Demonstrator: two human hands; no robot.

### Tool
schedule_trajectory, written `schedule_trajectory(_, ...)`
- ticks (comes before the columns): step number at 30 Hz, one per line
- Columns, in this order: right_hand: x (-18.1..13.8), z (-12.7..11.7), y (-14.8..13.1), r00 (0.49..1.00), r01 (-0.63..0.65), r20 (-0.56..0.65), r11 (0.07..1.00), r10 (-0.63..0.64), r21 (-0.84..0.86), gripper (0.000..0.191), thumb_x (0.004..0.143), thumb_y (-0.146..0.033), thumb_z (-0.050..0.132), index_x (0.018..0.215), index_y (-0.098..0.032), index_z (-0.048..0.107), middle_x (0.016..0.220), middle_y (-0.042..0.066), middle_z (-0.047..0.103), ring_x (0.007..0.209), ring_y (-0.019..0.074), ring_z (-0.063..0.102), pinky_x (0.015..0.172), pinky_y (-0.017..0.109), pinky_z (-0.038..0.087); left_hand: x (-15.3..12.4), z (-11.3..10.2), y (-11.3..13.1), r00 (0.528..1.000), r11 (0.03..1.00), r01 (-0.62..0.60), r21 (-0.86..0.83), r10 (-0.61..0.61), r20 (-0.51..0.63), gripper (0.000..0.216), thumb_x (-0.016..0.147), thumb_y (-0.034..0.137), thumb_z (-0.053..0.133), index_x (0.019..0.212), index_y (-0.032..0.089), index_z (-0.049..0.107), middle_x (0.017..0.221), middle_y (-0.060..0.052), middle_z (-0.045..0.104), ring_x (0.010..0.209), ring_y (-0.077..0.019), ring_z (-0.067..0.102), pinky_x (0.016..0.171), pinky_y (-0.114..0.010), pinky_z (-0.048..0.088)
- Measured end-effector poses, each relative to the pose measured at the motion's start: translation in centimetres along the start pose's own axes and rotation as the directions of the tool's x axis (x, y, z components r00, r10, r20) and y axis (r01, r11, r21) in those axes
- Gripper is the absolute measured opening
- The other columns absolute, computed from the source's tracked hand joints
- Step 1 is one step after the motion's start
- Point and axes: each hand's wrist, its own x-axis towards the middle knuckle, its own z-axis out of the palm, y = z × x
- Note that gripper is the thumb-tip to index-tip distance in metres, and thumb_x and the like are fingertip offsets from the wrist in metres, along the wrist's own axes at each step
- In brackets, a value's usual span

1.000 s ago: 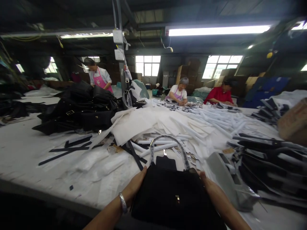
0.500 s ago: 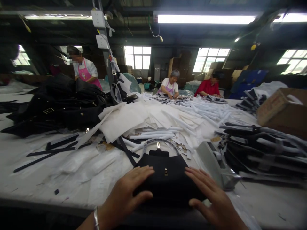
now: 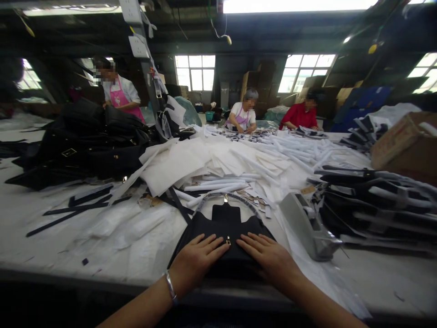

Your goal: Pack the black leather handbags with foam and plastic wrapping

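The handbag [image 3: 227, 224] lies at the front of the desk [image 3: 378, 282], with a pile of sheets [image 3: 184, 164] behind it and a tape dispenser [image 3: 305, 228] to its right. Farther right lies a stack of pieces [image 3: 362, 209], a carton [image 3: 406, 146] behind it. Left, a heap of bags [image 3: 85, 141] sits behind loose strips [image 3: 68, 212].

You are in a workshop of bag making. Before you stretches a wide white worktable [image 3: 37, 250], loaded with a heap of black bags [image 3: 85, 136], many white sheets [image 3: 180, 164] and a grey tape dispenser [image 3: 309, 234]. Beyond these you see a co-worker [image 3: 132, 93] in a pink apron [image 3: 118, 99], and above is a long tube lamp [image 3: 297, 5].
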Motion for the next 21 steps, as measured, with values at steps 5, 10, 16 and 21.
schedule_trajectory(5,-0.7,4.8,0.2,0.977,0.011,-0.209,0.989,-0.042,-0.145,0.061,0.087,-0.001,0.05,0.142,-0.027,0.048,0.142,0.002,0.055,0.126,0.0264,0.056,0.099,0.044,0.054,-1.1,4.6,-1.0,0.99,0.991,-0.058,0.119,0.073,-0.124,0.049,0.099,0.01,0.039,0.146,0.026,0.039,0.14,-0.005,0.056,0.13,-0.0246,0.053,0.103,-0.048,0.048)
schedule_trajectory(10,-2.8,6.2,-0.7,0.966,0.017,-0.256,0.994,-0.044,-0.105,0.067,0.088,-0.003,0.047,0.148,-0.032,0.036,0.147,0.001,0.048,0.133,0.027,0.048,0.103,0.048,0.051,-2.6,4.4,-0.6,0.991,0.993,-0.105,0.058,0.11,-0.076,0.057,0.098,0.012,0.044,0.149,0.036,0.031,0.147,-0.003,0.049,0.136,-0.025,0.045,0.107,-0.049,0.044)
schedule_trajectory(16,-3.0,4.4,-0.6,0.996,0.039,-0.088,0.992,-0.028,0.123,0.087,0.07,0.003,0.046,0.148,-0.036,0.036,0.15,-0.002,0.042,0.136,0.0265,0.043,0.109,0.05,0.043,-2.7,3.2,-0.2,0.998,0.99,-0.047,-0.135,0.054,0.045,0.064,0.093,0.011,0.054,0.146,0.043,0.035,0.15,-0.001,0.045,0.138,-0.0274,0.041,0.109,-0.053,0.04)
schedule_trajectory(21,-1.5,2.6,0.3,0.998,0.029,-0.063,0.968,-0.013,0.249,0.077,0.072,-0.012,0.06,0.143,-0.038,0.045,0.144,-0.002,0.049,0.13,0.0297,0.051,0.106,0.049,0.047,-2.4,3.6,-0.7,1.0,0.977,0.006,-0.215,-0.007,0.0,0.059,0.09,0.015,0.056,0.142,0.041,0.042,0.149,0.0,0.046,0.137,-0.0261,0.043,0.112,-0.051,0.036)
